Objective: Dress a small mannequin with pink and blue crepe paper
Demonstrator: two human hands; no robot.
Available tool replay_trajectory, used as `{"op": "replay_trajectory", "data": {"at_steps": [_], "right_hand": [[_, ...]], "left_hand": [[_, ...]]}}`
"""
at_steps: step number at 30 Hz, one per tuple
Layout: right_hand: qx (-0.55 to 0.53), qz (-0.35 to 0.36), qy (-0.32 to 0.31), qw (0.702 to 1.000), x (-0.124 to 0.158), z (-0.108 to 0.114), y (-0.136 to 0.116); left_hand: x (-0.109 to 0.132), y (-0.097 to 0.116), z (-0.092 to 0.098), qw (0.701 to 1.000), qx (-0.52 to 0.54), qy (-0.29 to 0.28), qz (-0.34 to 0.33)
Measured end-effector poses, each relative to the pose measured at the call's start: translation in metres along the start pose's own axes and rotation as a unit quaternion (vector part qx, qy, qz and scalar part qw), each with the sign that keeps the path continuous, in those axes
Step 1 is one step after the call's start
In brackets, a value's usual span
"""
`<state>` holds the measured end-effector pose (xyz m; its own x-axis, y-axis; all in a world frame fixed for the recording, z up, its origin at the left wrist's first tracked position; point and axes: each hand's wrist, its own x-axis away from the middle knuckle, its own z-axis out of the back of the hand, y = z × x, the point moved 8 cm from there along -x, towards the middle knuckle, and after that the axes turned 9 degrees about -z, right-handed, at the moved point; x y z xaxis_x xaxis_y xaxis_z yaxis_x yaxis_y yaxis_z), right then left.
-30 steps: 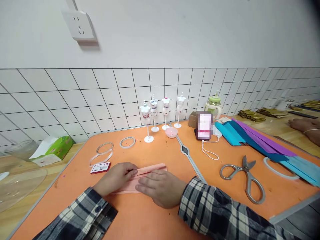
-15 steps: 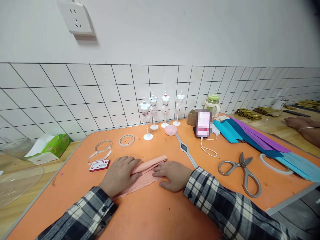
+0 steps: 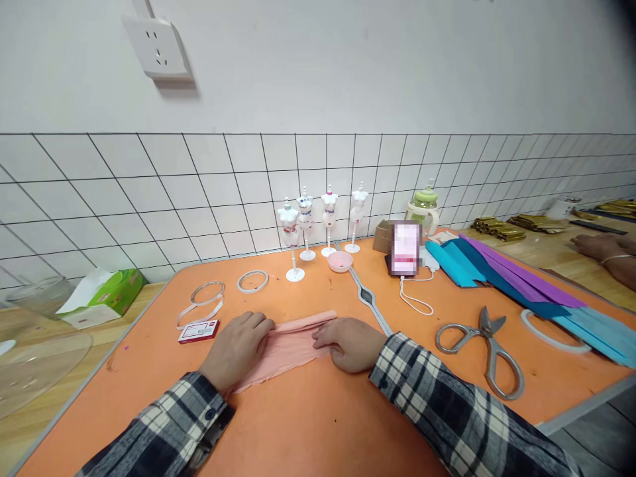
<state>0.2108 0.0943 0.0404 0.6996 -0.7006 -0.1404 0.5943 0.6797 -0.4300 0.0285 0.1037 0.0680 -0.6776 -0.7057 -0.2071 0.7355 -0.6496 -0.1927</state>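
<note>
A strip of pink crepe paper [image 3: 291,344] lies spread on the orange table [image 3: 318,424] in front of me. My left hand [image 3: 237,349] rests flat on its left end, fingers stretched out. My right hand [image 3: 350,342] presses on its right end with the fingers curled down onto the paper. Both sleeves are plaid.
Steel scissors [image 3: 484,348] lie to the right, beside blue and purple paper sheets [image 3: 517,281] and a tape ring [image 3: 549,331]. Several small mannequin stands [image 3: 322,222], a pink dish [image 3: 340,261], a phone [image 3: 406,249], tape rings [image 3: 252,281] and a red card [image 3: 199,330] sit behind. Another person's hand [image 3: 603,248] is at far right.
My right hand slid from the middle of the paper to its right end, and the folded strip now lies spread wider between my hands.
</note>
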Motion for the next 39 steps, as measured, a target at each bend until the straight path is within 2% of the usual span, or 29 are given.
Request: {"op": "replay_trajectory", "data": {"at_steps": [3, 7, 9, 14, 18, 20, 25, 28, 33, 37, 39], "right_hand": [[0.027, -0.010, 0.032, 0.999, 0.002, 0.009, -0.002], [0.088, -0.080, 0.164, 0.979, 0.001, 0.033, -0.001], [0.103, -0.098, 0.189, 0.972, -0.003, 0.034, 0.002], [0.083, -0.169, 0.114, 0.976, -0.013, 0.015, 0.026], [0.056, -0.193, 0.096, 0.975, -0.010, 0.015, 0.031], [0.061, -0.197, 0.085, 0.975, -0.009, 0.016, 0.030], [0.048, -0.186, 0.076, 0.979, -0.007, 0.015, 0.033], [0.053, -0.182, 0.047, 0.981, -0.008, 0.010, 0.034], [0.139, -0.144, 0.079, 0.977, -0.010, 0.017, 0.020], [0.157, -0.105, 0.024, 0.982, -0.006, 0.017, 0.009], [0.144, -0.100, 0.001, 0.985, -0.003, 0.019, 0.007]], "left_hand": [[0.002, 0.000, -0.009, 1.000, 0.004, -0.026, -0.010], [0.000, 0.007, -0.014, 0.999, 0.014, -0.033, -0.034], [0.000, 0.008, -0.013, 0.999, 0.023, -0.029, -0.038], [0.000, 0.006, -0.009, 0.993, 0.110, -0.017, -0.042], [0.003, -0.017, -0.012, 0.982, 0.172, 0.026, 0.075], [0.004, -0.024, -0.014, 0.977, 0.183, 0.037, 0.103], [0.001, -0.016, -0.017, 0.977, 0.211, 0.002, 0.037], [-0.001, -0.009, -0.010, 0.986, 0.167, 0.009, -0.010], [-0.001, 0.010, 0.006, 0.989, 0.083, 0.044, -0.113], [0.002, 0.019, 0.012, 0.984, 0.088, -0.001, -0.156], [0.000, 0.022, 0.016, 0.983, 0.093, -0.022, -0.156]]}}
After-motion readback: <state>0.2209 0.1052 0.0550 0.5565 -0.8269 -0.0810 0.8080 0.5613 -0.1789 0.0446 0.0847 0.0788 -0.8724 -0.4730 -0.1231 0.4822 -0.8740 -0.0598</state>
